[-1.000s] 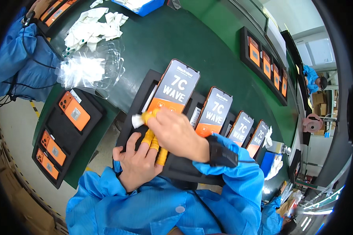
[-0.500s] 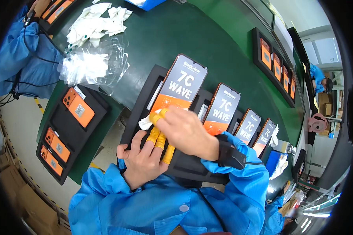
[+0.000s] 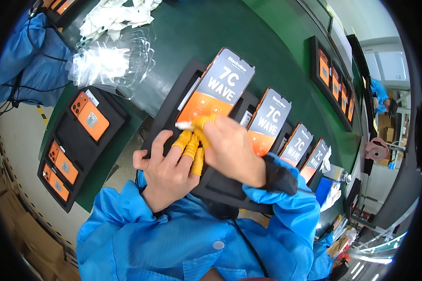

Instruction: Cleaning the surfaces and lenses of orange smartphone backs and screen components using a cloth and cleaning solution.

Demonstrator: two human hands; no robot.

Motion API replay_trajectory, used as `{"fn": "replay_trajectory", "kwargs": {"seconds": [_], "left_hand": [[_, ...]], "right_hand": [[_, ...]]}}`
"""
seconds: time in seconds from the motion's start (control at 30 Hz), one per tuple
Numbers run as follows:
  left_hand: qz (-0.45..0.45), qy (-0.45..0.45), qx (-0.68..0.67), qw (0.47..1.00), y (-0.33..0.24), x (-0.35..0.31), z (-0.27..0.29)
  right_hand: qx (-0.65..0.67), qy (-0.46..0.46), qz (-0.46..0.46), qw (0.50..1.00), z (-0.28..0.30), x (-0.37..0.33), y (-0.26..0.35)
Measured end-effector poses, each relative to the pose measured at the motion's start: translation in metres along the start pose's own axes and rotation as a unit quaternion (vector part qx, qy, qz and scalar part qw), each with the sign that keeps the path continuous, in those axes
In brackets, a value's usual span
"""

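- The left hand (image 3: 166,174), back upward, reaches across the frame's centre-left, thumb out to the left and index finger bent.
- The right hand (image 3: 233,149), slightly blurred, angles in from centre-right, fingertips drawn together at mid-frame.
- Yellow covers (image 3: 198,161) sheathe several fingers on both hands; a black band (image 3: 281,177) circles the right wrist.
- Blue sleeves (image 3: 290,199) clothe both forearms.

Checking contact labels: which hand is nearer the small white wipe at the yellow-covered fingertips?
Right: the right hand pinches the wipe. The left hand is close by but lower in the picture, not holding it.
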State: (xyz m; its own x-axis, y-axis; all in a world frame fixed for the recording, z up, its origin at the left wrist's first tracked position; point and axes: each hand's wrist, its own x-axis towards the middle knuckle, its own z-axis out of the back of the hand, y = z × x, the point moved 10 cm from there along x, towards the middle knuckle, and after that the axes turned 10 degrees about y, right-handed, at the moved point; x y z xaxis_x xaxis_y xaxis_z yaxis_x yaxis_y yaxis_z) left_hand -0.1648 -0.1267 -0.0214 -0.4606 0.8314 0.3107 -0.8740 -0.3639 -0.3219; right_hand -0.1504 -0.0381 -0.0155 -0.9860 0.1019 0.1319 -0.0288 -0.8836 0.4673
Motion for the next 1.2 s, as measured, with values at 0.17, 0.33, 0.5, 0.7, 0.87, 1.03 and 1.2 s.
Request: {"fn": "replay_trajectory", "kwargs": {"seconds": [0.17, 0.33, 0.5, 0.7, 0.87, 1.03, 1.2], "left_hand": [[0.003, -0.051, -0.004, 0.999, 0.004, 0.017, 0.004], [-0.019, -0.025, -0.033, 0.999, 0.004, 0.027, 0.0], [-0.028, -0.039, -0.043, 0.998, 0.01, 0.022, -0.003], [-0.078, -0.136, -0.04, 0.987, 0.008, 0.01, 0.012], [-0.128, -0.132, -0.085, 0.979, 0.005, 0.005, 0.016], [-0.151, -0.126, -0.118, 0.973, 0.006, 0.012, 0.015], [-0.155, -0.12, -0.122, 0.973, 0.018, 0.04, 0.007]], "right_hand": [[-0.122, -0.144, -0.075, 0.979, 0.058, 0.047, -0.07], [-0.164, -0.223, -0.082, 0.957, 0.066, 0.054, -0.08], [-0.06, -0.072, 0.022, 0.995, 0.016, 0.039, -0.031], [-0.044, 0.009, 0.057, 0.997, -0.001, 0.014, -0.005], [0.04, 0.018, 0.054, 0.998, 0.0, -0.009, -0.001], [0.106, -0.078, 0.007, 0.991, 0.054, -0.045, 0.002], [0.092, -0.161, -0.193, 0.964, 0.121, -0.137, -0.028]]}}
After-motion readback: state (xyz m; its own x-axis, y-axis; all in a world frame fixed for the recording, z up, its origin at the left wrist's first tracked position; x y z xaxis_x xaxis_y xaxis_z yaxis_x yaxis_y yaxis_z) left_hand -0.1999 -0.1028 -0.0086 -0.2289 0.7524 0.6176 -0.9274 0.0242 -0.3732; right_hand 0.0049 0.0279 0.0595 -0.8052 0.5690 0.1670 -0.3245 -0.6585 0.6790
